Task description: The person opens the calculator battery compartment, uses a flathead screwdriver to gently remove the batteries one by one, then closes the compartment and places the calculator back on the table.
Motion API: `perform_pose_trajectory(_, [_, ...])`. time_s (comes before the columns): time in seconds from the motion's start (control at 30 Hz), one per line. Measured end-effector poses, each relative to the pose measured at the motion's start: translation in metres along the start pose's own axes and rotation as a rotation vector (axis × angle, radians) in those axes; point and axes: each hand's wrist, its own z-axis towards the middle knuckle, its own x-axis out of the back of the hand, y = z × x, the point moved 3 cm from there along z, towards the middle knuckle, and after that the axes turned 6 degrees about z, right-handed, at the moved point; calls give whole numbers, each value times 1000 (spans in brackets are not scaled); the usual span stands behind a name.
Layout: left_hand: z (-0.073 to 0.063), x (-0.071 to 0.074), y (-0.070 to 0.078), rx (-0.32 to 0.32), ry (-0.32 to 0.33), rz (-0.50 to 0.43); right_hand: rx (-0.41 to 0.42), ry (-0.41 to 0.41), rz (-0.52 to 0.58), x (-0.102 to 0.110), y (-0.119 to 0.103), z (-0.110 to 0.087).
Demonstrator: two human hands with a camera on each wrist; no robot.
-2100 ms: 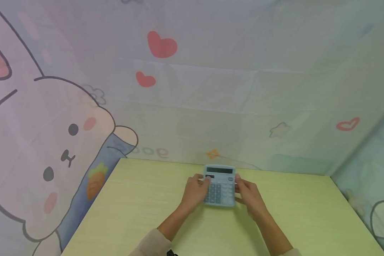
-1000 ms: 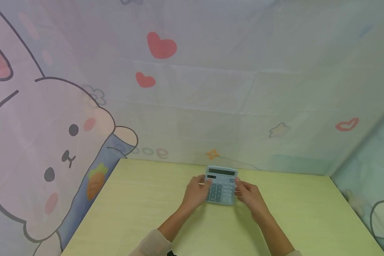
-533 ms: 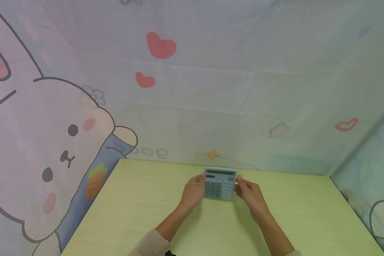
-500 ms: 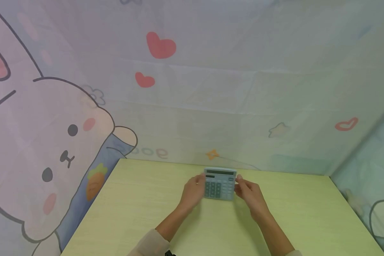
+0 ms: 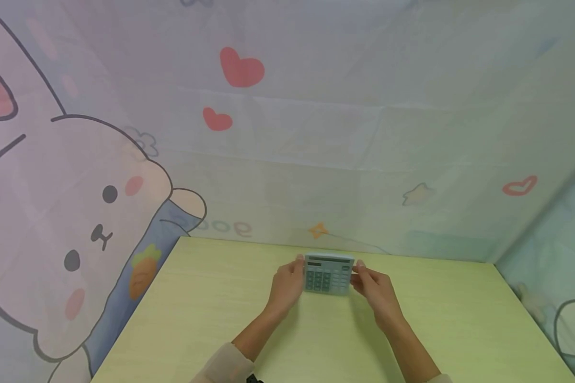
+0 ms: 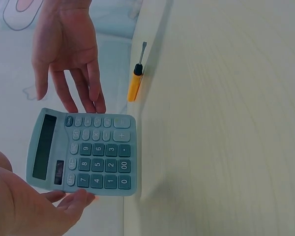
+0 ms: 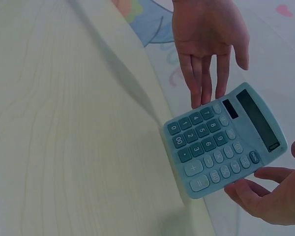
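A pale blue calculator [image 5: 329, 275] is held between my two hands over the table, its keys facing me and its display end tilted back. My left hand [image 5: 286, 285] presses its left edge with fairly straight fingers; in the right wrist view the left thumb stands off the calculator. On the opposite edge, the fingertips of my right hand [image 5: 376, 291] press in, with the thumb raised and apart, as the left wrist view shows. Dark number keys and the display [image 6: 44, 146] are uncovered.
A screwdriver [image 6: 135, 83] with a yellow handle lies near the table edge in the left wrist view. The pale table [image 5: 211, 298] ends at a printed cloth backdrop [image 5: 316, 133]. A dark looped cord shape [image 5: 558, 324] shows at the right.
The calculator has tilted, so its face looks shorter: the bottom edge rose and the top edge dropped. My left thumb has come off its face. Both hands stay at its sides.
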Motion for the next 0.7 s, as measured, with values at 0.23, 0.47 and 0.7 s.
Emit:
perform_pose_trajectory(0.23, [0,-1,-3,4,7,-15,9,-9,20,1,0,1])
perform_pose_trajectory(0.47, [0,-1,-3,-11,26,-10,15,-6,22,1,0,3])
perform_pose_trajectory(0.7, [1,0,-2,-16,36,-1,22,1,1,3,-1,1])
